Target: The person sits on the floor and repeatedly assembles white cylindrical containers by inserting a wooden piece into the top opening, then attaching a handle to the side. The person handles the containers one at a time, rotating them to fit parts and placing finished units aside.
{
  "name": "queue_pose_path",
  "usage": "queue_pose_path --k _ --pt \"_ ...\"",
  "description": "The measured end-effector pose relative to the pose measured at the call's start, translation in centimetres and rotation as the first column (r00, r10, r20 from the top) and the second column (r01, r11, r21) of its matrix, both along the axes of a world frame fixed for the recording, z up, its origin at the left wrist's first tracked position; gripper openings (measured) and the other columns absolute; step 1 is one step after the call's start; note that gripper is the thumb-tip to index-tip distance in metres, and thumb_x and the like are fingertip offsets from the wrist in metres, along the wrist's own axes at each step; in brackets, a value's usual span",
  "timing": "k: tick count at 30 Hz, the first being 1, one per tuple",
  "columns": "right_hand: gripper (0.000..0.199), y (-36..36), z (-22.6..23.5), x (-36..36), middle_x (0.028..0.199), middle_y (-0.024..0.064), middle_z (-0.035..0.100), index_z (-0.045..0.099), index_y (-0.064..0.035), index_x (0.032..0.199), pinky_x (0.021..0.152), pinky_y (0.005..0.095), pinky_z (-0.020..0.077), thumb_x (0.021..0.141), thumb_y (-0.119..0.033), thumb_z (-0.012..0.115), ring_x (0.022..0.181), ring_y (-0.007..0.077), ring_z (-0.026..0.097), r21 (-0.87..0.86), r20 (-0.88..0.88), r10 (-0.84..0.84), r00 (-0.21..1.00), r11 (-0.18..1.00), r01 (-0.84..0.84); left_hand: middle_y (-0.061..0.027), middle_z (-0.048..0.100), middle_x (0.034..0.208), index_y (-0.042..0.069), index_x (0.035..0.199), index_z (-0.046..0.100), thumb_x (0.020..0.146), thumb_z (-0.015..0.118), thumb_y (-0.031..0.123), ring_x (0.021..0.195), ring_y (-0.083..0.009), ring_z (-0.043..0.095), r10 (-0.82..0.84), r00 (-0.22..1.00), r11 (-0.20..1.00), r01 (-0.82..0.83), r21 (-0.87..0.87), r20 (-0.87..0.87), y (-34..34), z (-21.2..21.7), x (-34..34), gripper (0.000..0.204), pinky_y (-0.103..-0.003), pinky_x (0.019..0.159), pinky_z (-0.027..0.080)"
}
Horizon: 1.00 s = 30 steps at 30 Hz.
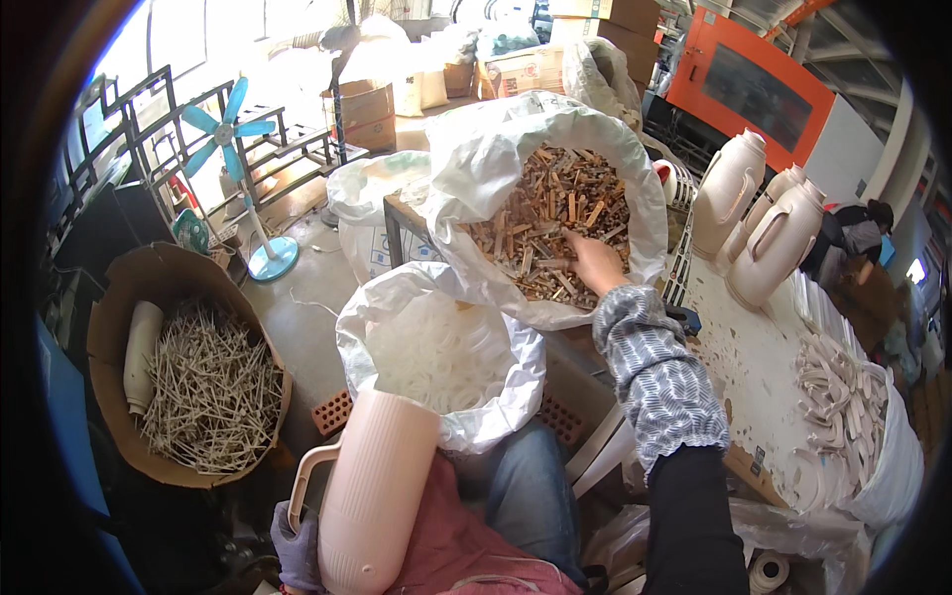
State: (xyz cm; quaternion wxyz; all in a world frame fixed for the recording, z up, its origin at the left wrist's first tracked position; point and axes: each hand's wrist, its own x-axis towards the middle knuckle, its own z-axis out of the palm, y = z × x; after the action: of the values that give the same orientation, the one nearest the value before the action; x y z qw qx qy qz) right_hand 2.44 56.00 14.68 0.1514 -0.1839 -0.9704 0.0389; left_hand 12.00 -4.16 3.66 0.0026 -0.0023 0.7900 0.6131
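Note:
My left hand (pixel 296 550), in a grey-purple glove, grips a pale pink thermos jug body (pixel 382 486) at the lower end of its handle. The jug leans over my lap, its ribbed side toward the right. My right hand (pixel 597 262) reaches into a white sack (pixel 474 169) filled with small brown, copper-toned strips (pixel 565 198). Its fingers are spread and touch the top of the pile; no piece shows clearly between them. Below that sack, a second white sack (pixel 521 382) holds translucent whitish rings (pixel 431 347).
Several cream jugs (pixel 729 193) stand on the worktable (pixel 739 367) at right, near a pile of pale handles (pixel 843 397). A cardboard bin (pixel 119 297) at left holds thin beige sticks (pixel 213 397). A blue fan (pixel 228 134) and an orange machine (pixel 749 84) stand farther back.

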Motion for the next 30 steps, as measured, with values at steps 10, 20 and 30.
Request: queue_pose_path --k 10,20,30 --pt "0.01 -8.1 0.0 5.9 0.078 0.0027 0.066 0.067 -0.0015 0.093 0.054 0.0228 0.0492 0.09 -0.011 0.065 0.069 0.0095 0.063 -0.796 -0.331 0.022 0.943 0.53 -0.292 -0.0166 0.069 0.107 0.009 0.12 0.063 0.09 0.065 0.041 0.098 -0.0328 0.066 -0.886 0.304 0.224 0.942 -0.251 0.35 11.9 7.0 -3.3 0.044 -0.04 0.086 0.05" --pt "0.011 -24.4 -7.1 16.1 0.089 0.0064 0.065 0.065 0.0012 0.097 0.066 0.025 0.0546 0.088 -0.003 0.068 0.076 0.0139 0.064 -0.963 -0.254 0.284 0.925 0.017 -0.27 -0.0115 0.069 0.092 0.006 0.112 0.066 0.083 0.073 0.016 0.081 -0.0247 0.067 -0.774 0.599 0.633 0.741 -0.222 -0.207 15.1 2.0 -1.8 0.032 -0.033 0.071 0.053" --pt "0.026 -26.0 -5.0 18.6 0.085 0.003 0.063 0.068 -0.0074 0.094 0.063 0.0324 0.0525 0.07 -0.01 0.078 0.076 0.021 0.062 -0.056 -0.178 0.659 0.731 0.735 -0.676 -0.0138 0.065 0.115 0.004 0.132 0.055 0.087 0.07 0.026 0.109 -0.0238 0.061 -0.903 0.429 0.428 0.898 -0.106 -0.011 14.3 0.3 -2.9 0.052 -0.031 0.095 0.047"
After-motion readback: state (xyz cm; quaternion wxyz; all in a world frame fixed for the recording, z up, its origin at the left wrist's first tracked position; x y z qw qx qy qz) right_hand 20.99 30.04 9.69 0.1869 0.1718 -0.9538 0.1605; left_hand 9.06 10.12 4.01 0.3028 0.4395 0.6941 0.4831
